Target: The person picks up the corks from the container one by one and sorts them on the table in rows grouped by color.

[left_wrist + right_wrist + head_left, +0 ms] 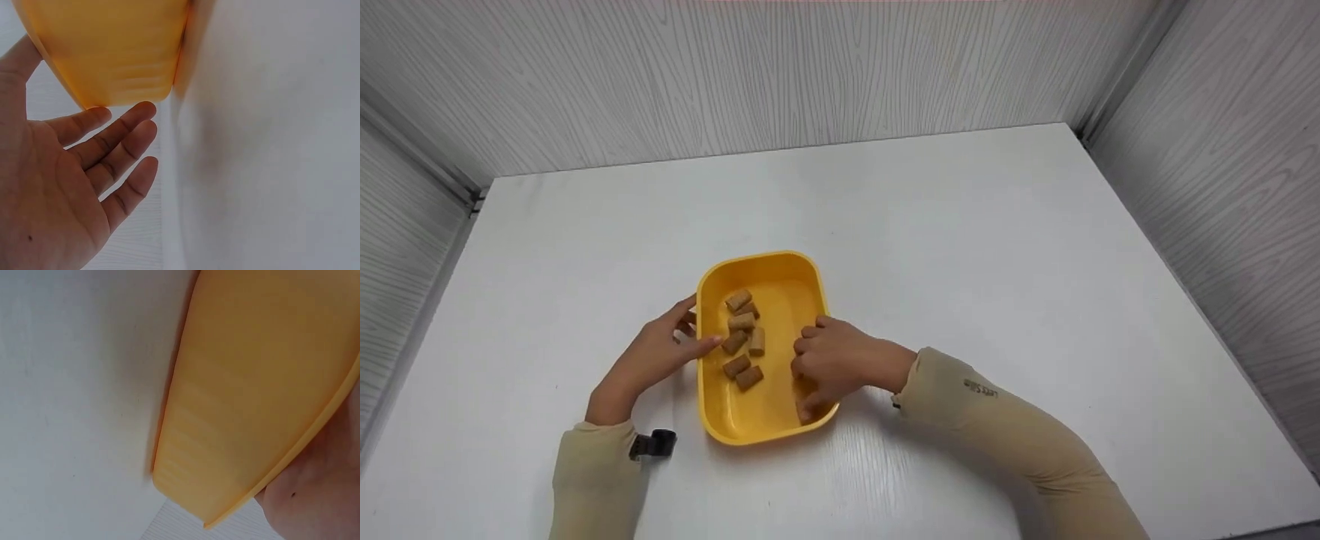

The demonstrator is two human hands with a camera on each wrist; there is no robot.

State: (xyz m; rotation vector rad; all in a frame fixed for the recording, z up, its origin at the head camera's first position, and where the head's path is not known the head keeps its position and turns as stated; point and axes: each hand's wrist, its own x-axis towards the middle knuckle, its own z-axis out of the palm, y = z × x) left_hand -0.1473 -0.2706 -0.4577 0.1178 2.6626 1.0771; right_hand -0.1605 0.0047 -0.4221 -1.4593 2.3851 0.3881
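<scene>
A yellow plastic tub [765, 439] stands on the white table. Several brown cylinders that look like corks [741, 322] lie in its left half. My left hand [656, 349] holds the tub's left side, its thumb over the rim and pointing at the corks. In the left wrist view, the index fingertip meets the tub's outer wall [124, 50], and the other fingers spread beside it. My right hand [836, 360] reaches over the right rim into the tub, fingers bent down and thumb near the front corner. Whether it holds anything I cannot tell; its palm side is hidden.
Pale wood-grain panels [780, 75] enclose the white table [960, 240] at the back and both sides. A small black device [660, 442] is strapped at the left wrist. The tub's outer side [242, 394] fills much of the right wrist view.
</scene>
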